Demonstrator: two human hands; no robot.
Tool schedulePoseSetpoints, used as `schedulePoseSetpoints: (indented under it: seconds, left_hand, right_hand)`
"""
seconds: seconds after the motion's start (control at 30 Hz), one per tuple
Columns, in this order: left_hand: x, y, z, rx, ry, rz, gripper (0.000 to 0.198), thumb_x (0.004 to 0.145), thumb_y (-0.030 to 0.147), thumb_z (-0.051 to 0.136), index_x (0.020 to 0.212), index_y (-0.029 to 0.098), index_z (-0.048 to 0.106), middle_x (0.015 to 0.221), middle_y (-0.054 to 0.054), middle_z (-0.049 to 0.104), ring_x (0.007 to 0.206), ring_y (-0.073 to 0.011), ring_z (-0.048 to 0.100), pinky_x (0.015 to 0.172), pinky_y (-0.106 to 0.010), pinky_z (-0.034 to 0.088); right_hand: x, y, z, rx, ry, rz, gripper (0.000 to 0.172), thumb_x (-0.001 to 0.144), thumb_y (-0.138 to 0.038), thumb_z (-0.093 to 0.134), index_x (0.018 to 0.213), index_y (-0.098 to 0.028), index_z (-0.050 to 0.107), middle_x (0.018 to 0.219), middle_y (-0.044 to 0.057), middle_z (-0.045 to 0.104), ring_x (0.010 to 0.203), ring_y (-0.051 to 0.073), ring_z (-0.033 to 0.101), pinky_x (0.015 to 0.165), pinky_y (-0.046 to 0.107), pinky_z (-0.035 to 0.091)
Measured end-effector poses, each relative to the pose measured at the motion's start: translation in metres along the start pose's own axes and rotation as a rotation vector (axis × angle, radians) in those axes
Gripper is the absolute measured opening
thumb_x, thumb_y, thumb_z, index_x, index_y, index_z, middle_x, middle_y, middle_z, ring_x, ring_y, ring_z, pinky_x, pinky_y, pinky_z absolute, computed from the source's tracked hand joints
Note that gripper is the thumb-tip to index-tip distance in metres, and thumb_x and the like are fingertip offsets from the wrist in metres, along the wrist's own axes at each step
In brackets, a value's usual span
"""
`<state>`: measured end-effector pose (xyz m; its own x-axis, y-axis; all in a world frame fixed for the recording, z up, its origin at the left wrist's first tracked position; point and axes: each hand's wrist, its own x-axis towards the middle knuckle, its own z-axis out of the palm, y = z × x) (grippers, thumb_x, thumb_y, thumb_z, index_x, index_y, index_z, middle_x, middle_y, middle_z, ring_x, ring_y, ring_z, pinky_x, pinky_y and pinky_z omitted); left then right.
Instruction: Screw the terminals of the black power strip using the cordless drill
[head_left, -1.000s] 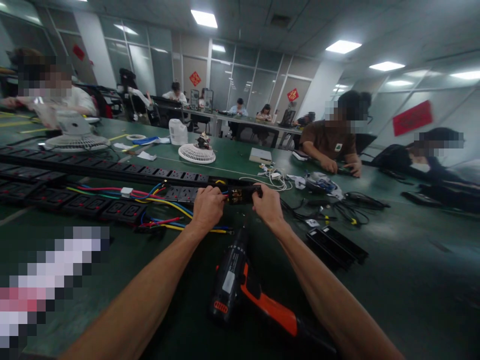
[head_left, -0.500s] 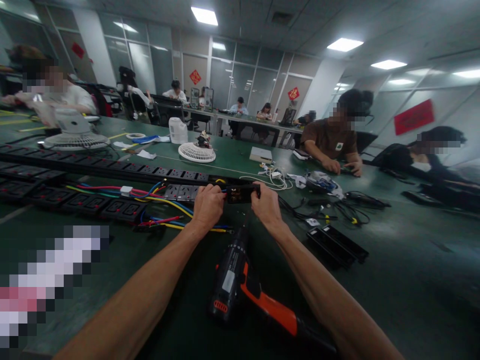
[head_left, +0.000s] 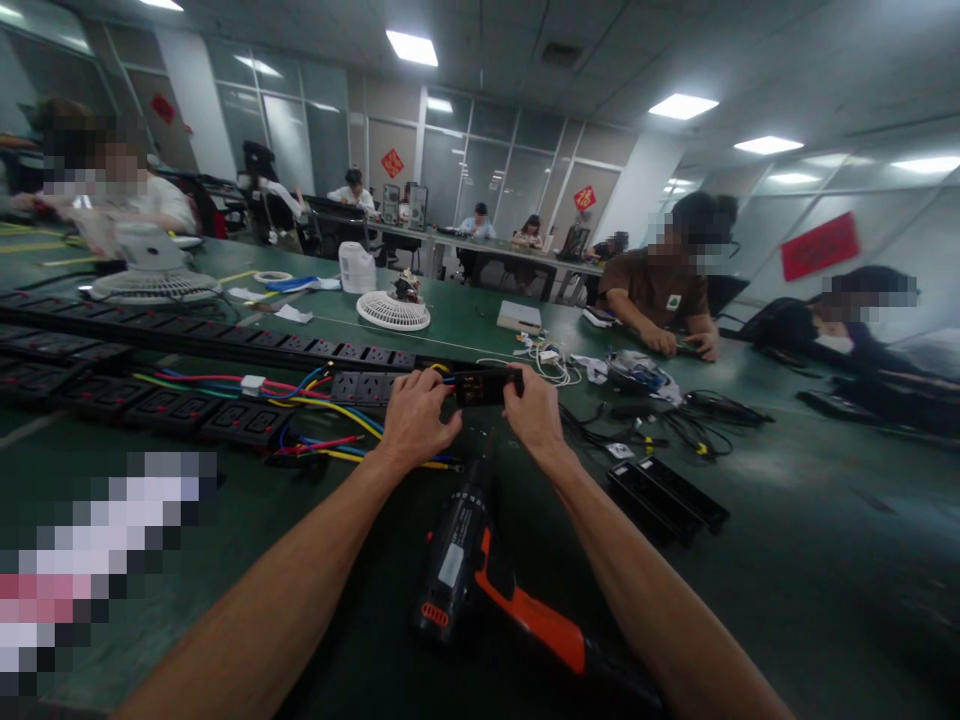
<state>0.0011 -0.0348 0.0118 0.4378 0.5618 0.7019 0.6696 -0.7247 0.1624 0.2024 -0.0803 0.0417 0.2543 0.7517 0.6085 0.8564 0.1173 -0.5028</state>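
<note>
In the head view, my right hand [head_left: 537, 412] pinches the right end of a small black housing [head_left: 487, 388] with brass-coloured metal parts inside. My left hand [head_left: 417, 418] lies at the end of a socket strip [head_left: 356, 386], left of the housing. Its fingers bend over the strip and its thumb stands apart from them. A bit of blue wire shows between that hand and the housing. Below both hands, a black and orange cordless drill [head_left: 457, 570] lies on the table, its bit pointing toward the housing. Coloured wires [head_left: 337, 405] run left of my left hand.
Long black socket strips [head_left: 187, 325] cover the left side. Two black trays [head_left: 667, 495] and tangled black cables [head_left: 697, 415] lie right. Farther back are a white fan grille [head_left: 394, 311], a white jug [head_left: 357, 268] and a white box [head_left: 519, 316]. Several people work around.
My left thumb has moved away from the fingers, opening a gap beside the housing. My right hand keeps its hold on the housing. The view has shifted slightly.
</note>
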Motion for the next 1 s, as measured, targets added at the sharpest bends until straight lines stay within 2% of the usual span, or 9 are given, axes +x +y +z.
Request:
schedulePoseSetpoints:
  seconds: [0.1, 0.23, 0.3, 0.47, 0.53, 0.6, 0.8, 0.9, 1.0]
  left_hand:
    - [-0.0001, -0.0005, 0.0012, 0.013, -0.005, -0.004, 0.028, 0.087, 0.042, 0.072, 0.104, 0.019, 0.073, 0.11, -0.01, 0.067, 0.108, -0.0304, 0.058, 0.096, -0.046, 0.043]
    - [0.0005, -0.0018, 0.0037, 0.034, 0.015, -0.021, 0.019, 0.089, 0.03, 0.071, 0.104, 0.02, 0.072, 0.111, -0.011, 0.067, 0.109, -0.0301, 0.058, 0.094, -0.045, 0.043]
    - [0.0009, -0.0023, 0.0043, 0.04, 0.011, -0.016, 0.016, 0.09, 0.024, 0.067, 0.105, 0.02, 0.072, 0.113, -0.011, 0.067, 0.109, -0.0299, 0.058, 0.093, -0.045, 0.043]
    - [0.0022, -0.0037, 0.0058, 0.049, 0.022, -0.042, 0.012, 0.095, 0.021, 0.058, 0.095, 0.02, 0.07, 0.111, -0.011, 0.068, 0.109, -0.0298, 0.059, 0.093, -0.045, 0.042]
    - [0.0026, -0.0049, 0.0068, 0.035, 0.028, -0.052, 0.011, 0.093, 0.02, 0.061, 0.1, 0.02, 0.07, 0.111, -0.011, 0.069, 0.109, -0.0294, 0.059, 0.095, -0.045, 0.042]
    - [0.0026, -0.006, 0.0078, 0.017, 0.025, -0.048, 0.019, 0.09, 0.018, 0.064, 0.108, 0.019, 0.069, 0.113, -0.01, 0.069, 0.11, -0.0286, 0.059, 0.097, -0.044, 0.042]
    - [0.0019, -0.0059, 0.0074, 0.082, -0.011, -0.02, 0.016, 0.091, 0.019, 0.063, 0.102, 0.024, 0.072, 0.116, -0.009, 0.068, 0.11, -0.03, 0.058, 0.094, -0.046, 0.04]
    - [0.002, -0.0037, 0.0058, 0.118, -0.002, -0.034, 0.02, 0.091, 0.02, 0.063, 0.109, 0.023, 0.071, 0.115, -0.011, 0.066, 0.11, -0.0307, 0.058, 0.091, -0.045, 0.04]
    - [0.0018, -0.0022, 0.0064, 0.15, -0.031, -0.019, 0.016, 0.094, 0.021, 0.059, 0.104, 0.021, 0.072, 0.109, -0.012, 0.067, 0.104, -0.0305, 0.059, 0.087, -0.045, 0.04]
  right_hand:
    - [-0.002, -0.0004, 0.0, 0.007, 0.013, -0.035, 0.038, 0.096, -0.019, 0.048, 0.128, -0.013, 0.067, 0.107, 0.014, 0.077, 0.09, 0.026, 0.075, 0.087, 0.039, 0.058]
    - [-0.0032, -0.0002, 0.0001, 0.015, 0.023, -0.072, 0.04, 0.096, -0.018, 0.047, 0.132, -0.011, 0.064, 0.125, 0.018, 0.072, 0.096, 0.026, 0.074, 0.097, 0.041, 0.055]
    - [-0.0027, 0.0007, -0.0001, 0.018, 0.014, -0.069, 0.04, 0.096, -0.018, 0.047, 0.132, -0.012, 0.064, 0.127, 0.018, 0.072, 0.094, 0.025, 0.074, 0.096, 0.041, 0.055]
    - [-0.0003, 0.004, -0.0017, 0.031, -0.071, -0.023, 0.035, 0.095, -0.02, 0.051, 0.126, -0.014, 0.067, 0.095, 0.01, 0.078, 0.062, 0.02, 0.071, 0.077, 0.036, 0.059]
    - [0.0004, 0.0048, -0.0021, 0.039, -0.101, 0.002, 0.035, 0.095, -0.02, 0.051, 0.125, -0.014, 0.067, 0.083, 0.006, 0.076, 0.053, 0.018, 0.068, 0.07, 0.033, 0.058]
    - [0.0007, 0.0053, -0.0019, 0.048, -0.125, 0.023, 0.034, 0.095, -0.021, 0.051, 0.124, -0.014, 0.068, 0.075, 0.003, 0.073, 0.049, 0.017, 0.067, 0.066, 0.031, 0.057]
    - [-0.0016, 0.0041, 0.0001, 0.063, -0.145, 0.099, 0.033, 0.096, -0.023, 0.051, 0.122, -0.014, 0.069, 0.068, 0.002, 0.071, 0.047, 0.018, 0.067, 0.062, 0.03, 0.056]
    - [-0.0028, 0.0014, 0.0002, 0.065, -0.126, 0.126, 0.032, 0.096, -0.024, 0.049, 0.119, -0.016, 0.07, 0.068, 0.003, 0.072, 0.046, 0.019, 0.067, 0.058, 0.03, 0.056]
    - [-0.0026, -0.0008, 0.0002, 0.067, -0.112, 0.138, 0.031, 0.096, -0.023, 0.048, 0.118, -0.016, 0.07, 0.07, 0.004, 0.073, 0.046, 0.018, 0.066, 0.057, 0.029, 0.055]
